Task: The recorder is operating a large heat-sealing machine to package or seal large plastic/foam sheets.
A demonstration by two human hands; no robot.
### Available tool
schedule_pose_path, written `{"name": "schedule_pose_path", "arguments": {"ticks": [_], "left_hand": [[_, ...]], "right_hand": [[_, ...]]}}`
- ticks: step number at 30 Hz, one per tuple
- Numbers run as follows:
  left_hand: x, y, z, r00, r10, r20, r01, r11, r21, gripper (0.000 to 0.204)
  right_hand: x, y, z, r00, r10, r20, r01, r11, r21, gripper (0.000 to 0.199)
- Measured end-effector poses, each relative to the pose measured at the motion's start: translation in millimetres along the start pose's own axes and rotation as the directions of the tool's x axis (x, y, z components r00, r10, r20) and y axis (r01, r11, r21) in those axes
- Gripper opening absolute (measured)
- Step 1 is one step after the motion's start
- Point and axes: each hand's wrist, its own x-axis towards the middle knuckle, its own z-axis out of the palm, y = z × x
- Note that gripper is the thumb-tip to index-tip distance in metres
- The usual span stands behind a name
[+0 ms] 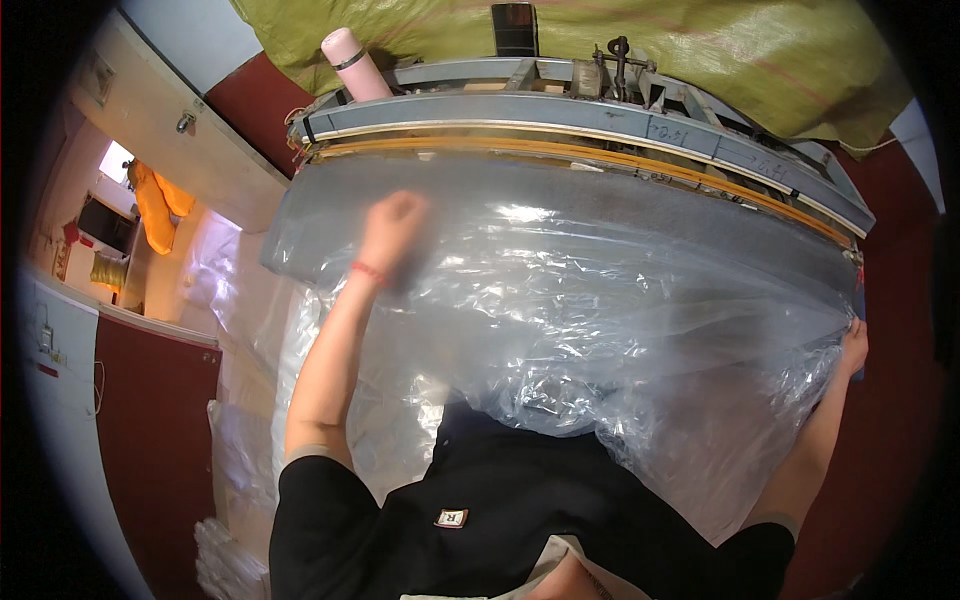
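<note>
Clear plastic sheeting [560, 290] lies wrinkled over the grey-topped bench [390, 172], creased toward the right
Left hand [397, 225] is a blur over the bench, fingers curled; whether it grips anything, I cannot tell; mid-bench, loose folds could bunch if the pull is uneven; at far right, the right hand [853, 350] is pinched on the sheeting's edge, where hard tugging might tear it or snag it on the metal frame [600, 115]

L head cam, wide fisheye, downward view, nr plastic film [520, 265]
</note>
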Motion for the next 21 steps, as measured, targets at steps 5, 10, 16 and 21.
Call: {"name": "schedule_pose_path", "arguments": {"ticks": [5, 10, 16, 21], "left_hand": [[-25, -7, 2, 0.994, 0.045, 0.100, -0.075, 0.944, 0.321, 0.011], [-33, -4, 7, 0.964, 0.264, 0.024, -0.237, 0.818, 0.525, 0.010], [-32, 0, 9, 0.952, 0.306, -0.008, -0.294, 0.921, 0.257, 0.015], [-31, -5, 9, 0.961, 0.266, 0.079, -0.277, 0.913, 0.299, 0.015]], "right_hand": [[18, 41, 18, 1.000, -0.019, 0.007, 0.014, 0.906, 0.423, 0.034], [22, 59, 12, 0.999, 0.040, -0.020, -0.007, 0.573, 0.819, 0.029], [22, 88, -62, 0.991, -0.031, 0.132, -0.106, 0.430, 0.897, 0.027], [3, 68, -116, 0.979, -0.185, 0.080, 0.061, 0.650, 0.757, 0.020]]}}
